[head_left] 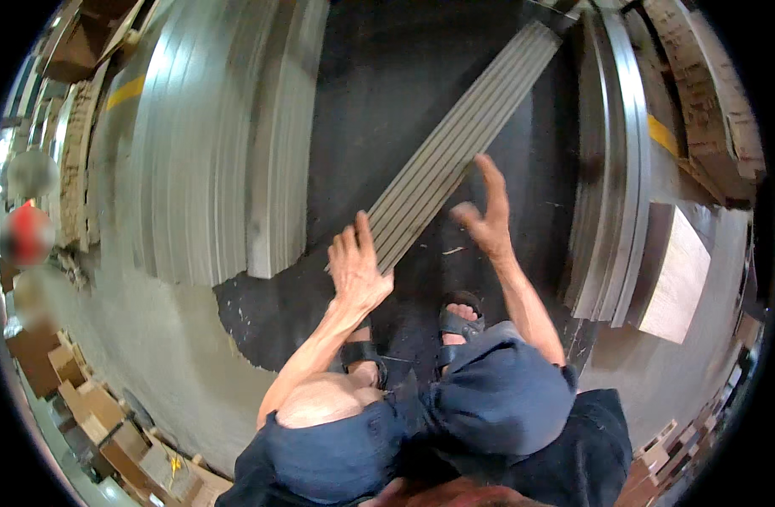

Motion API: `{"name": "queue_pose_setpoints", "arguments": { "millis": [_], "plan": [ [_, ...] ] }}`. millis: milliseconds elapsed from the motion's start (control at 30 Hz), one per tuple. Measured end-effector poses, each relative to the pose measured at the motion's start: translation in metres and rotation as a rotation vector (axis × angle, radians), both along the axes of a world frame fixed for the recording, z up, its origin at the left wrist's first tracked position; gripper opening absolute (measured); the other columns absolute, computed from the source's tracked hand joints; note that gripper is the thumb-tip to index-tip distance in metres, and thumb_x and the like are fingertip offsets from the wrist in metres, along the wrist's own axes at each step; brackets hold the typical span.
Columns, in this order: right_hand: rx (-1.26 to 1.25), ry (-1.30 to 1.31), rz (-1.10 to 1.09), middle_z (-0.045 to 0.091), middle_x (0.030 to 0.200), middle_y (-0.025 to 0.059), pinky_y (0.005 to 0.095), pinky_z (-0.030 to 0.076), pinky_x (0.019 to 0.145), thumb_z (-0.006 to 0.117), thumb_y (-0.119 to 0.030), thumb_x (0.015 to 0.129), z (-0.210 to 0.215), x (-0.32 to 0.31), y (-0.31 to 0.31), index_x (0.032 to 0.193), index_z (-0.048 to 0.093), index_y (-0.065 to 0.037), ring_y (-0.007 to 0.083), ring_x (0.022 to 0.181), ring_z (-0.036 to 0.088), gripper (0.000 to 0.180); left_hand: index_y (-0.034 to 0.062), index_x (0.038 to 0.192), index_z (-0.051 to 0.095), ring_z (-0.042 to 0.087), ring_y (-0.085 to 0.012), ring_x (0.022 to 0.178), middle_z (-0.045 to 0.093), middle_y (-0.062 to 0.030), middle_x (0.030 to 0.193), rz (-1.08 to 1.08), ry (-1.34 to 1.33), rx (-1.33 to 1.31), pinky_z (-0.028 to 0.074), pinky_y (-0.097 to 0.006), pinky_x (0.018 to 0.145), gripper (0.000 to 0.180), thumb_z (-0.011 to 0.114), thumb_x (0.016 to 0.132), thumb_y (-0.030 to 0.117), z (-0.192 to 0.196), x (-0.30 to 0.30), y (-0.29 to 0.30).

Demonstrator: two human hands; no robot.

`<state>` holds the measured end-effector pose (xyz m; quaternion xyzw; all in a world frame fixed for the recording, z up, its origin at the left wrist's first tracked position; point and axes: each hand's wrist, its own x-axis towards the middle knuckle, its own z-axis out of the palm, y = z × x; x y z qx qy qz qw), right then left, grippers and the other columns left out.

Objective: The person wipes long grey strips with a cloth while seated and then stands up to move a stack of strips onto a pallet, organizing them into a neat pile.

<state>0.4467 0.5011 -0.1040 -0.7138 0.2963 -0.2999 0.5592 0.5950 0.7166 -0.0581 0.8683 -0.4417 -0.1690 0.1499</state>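
Observation:
A flat bundle of long grey metal strips (455, 144) lies slantwise on the dark mat, running from near my feet to the far right. The strips sit side by side with thin dark lines between them. At the bundle's near left corner rests my left hand (358, 266), its fingers stretched out along the edge and its thumb by the near end. My right hand (489, 211) is on the bundle's right side, thumb and fingers spread wide with nothing between them. Its fingertips come close to the strips' edge; whether they touch is unclear.
Stacks of long metal profiles stand on the left (197, 152) and right (603, 186). A pale rectangular block (675, 275) is beside the right stack. Cardboard boxes (92, 410) lie at the lower left. My sandalled feet (462, 317) are on the dark mat (379, 93).

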Motion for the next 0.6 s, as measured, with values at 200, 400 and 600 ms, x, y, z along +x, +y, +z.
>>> {"name": "queue_pose_setpoints", "arguments": {
  "millis": [200,400,600],
  "plan": [
    [1.077,-0.649,-0.215,0.034,0.154,0.0220,0.0456,0.024,0.119,0.030,-0.064,0.100,-0.053,0.015,-0.030,0.151,0.026,0.006,0.0356,0.145,0.029,0.087,-0.0075,0.148,0.025,0.046,-0.0425,0.110,0.046,-0.0275,0.123,-0.084,-0.063,-0.012,0.038,-0.052,0.096,0.110,0.083,0.059,0.020,0.038,-0.010,-0.008],
    [1.305,-1.070,-0.013,0.055,0.132,0.0209,0.0481,0.045,0.103,0.045,-0.081,0.084,-0.019,0.088,-0.023,0.140,0.045,0.004,0.0365,0.118,0.056,0.102,-0.0083,0.147,0.026,0.046,-0.0418,0.112,0.046,-0.0270,0.123,-0.072,-0.052,0.032,0.039,-0.051,0.097,0.111,0.083,0.057,0.021,0.054,-0.005,-0.009],
    [1.189,-1.002,-0.226,0.061,0.123,0.0157,0.0464,0.052,0.094,0.043,-0.076,0.088,-0.052,0.077,-0.026,0.135,0.053,-0.004,0.0324,0.110,0.061,0.087,-0.0087,0.147,0.027,0.047,-0.0427,0.111,0.047,-0.0266,0.122,-0.072,0.046,0.017,0.040,-0.051,0.096,0.108,0.081,0.059,0.024,0.055,-0.010,-0.004]
  ]
}}
